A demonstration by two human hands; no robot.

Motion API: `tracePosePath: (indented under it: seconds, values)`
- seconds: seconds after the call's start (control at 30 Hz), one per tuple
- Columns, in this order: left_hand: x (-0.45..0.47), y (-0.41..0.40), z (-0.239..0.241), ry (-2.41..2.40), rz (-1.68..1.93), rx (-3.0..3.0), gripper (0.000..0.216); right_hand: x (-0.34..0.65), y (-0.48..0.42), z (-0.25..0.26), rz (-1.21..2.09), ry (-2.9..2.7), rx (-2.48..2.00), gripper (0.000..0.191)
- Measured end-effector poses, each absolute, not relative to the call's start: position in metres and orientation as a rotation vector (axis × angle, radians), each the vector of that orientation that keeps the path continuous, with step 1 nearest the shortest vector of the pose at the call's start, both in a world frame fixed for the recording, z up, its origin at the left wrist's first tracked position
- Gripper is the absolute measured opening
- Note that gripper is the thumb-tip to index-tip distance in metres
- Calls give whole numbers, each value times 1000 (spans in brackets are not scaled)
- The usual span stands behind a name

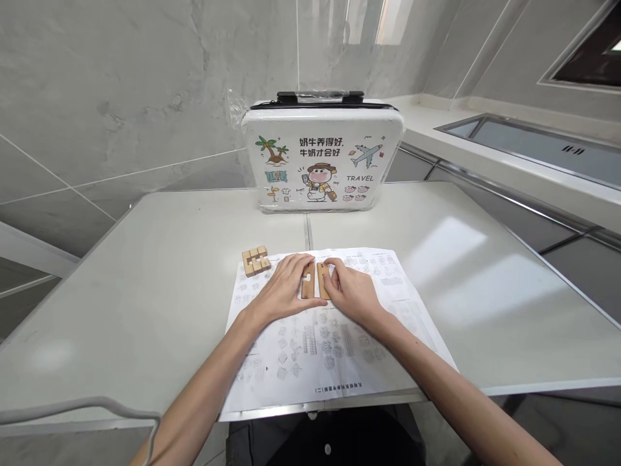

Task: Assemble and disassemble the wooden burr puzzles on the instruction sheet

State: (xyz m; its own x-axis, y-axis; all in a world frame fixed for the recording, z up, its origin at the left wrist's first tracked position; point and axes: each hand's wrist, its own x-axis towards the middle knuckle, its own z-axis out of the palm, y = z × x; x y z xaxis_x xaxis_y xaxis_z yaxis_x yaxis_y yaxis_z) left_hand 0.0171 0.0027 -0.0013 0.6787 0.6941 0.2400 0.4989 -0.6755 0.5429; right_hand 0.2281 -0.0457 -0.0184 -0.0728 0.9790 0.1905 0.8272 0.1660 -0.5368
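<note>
In the head view, the left hand [284,286] spans the left piece [308,289], a flat wooden slat with a notch, fingertips at its far end and thumb across its near end, so it is clamped lengthwise. The right hand [356,291] has bent fingers against the right side of the right piece [321,285], a slat marked 2 at its far end; whether they squeeze it I cannot tell. The two hands are apart, and so are the slats, lying side by side with a narrow gap between their long edges. Both are over the middle of the far half of a printed sheet [334,382], whose near edge reaches the near edge of the counter [160,259]. At the sheet's far left corner, just beyond the left hand, is a notched block [256,261]. Past the sheet's far edge, a seam [307,232] runs towards the white case [323,162], which stands upright near the counter's far edge in clear plastic wrap. Bare surface spreads widely to both sides of the sheet, broader than the room between sheet and case. A ledge [417,120] borders the far right; a grey cord [72,404] crosses the near left edge, beside the left forearm.
</note>
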Motion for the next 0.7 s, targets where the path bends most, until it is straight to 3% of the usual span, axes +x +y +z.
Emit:
tracePosePath:
  seconds: [0.4, 0.7]
  values:
    - [14, 6, 1, 939, 634, 2515, 78, 228, -48, -18, 355, -1966, -1449, 23]
    - [7, 12, 7, 1039, 584, 2649, 68, 227, -50, -15, 373, -2077, -1385, 36]
